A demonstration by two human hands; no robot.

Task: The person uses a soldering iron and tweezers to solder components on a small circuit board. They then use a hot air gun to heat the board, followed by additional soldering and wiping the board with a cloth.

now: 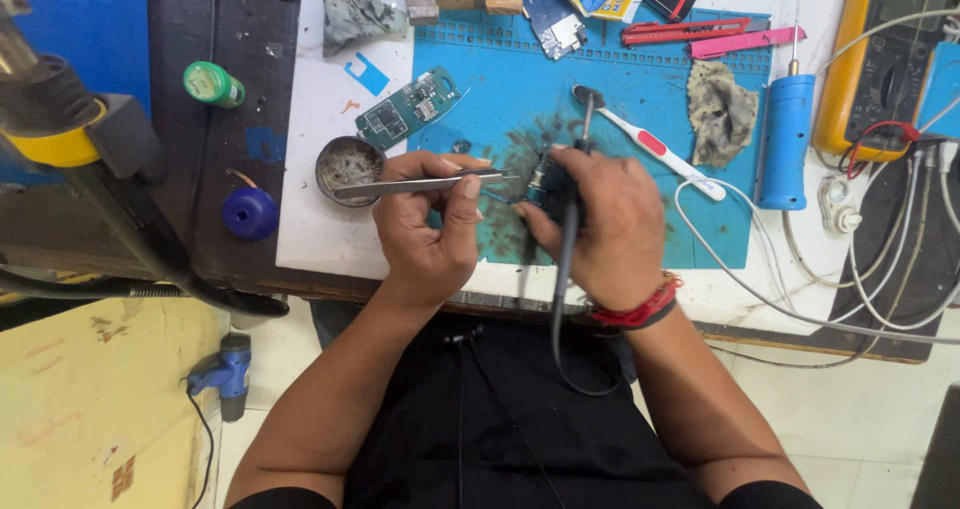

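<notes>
Tweezers [425, 183] sit pinched in the left hand [425, 224], tips aimed at a small circuit board [533, 181] that the right hand [600, 224] steadies while gripping a dark soldering iron [568, 239] (cord trailing toward the lap). Both wrists rest low at the blue mat [620, 119] on the desk [310, 169], near a solder tin [348, 164].

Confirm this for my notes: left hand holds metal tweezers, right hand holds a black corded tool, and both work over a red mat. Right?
Not quite. The head view shows the mat is blue, not red. The left hand does hold the tweezers, and the right hand the black corded tool.
</notes>
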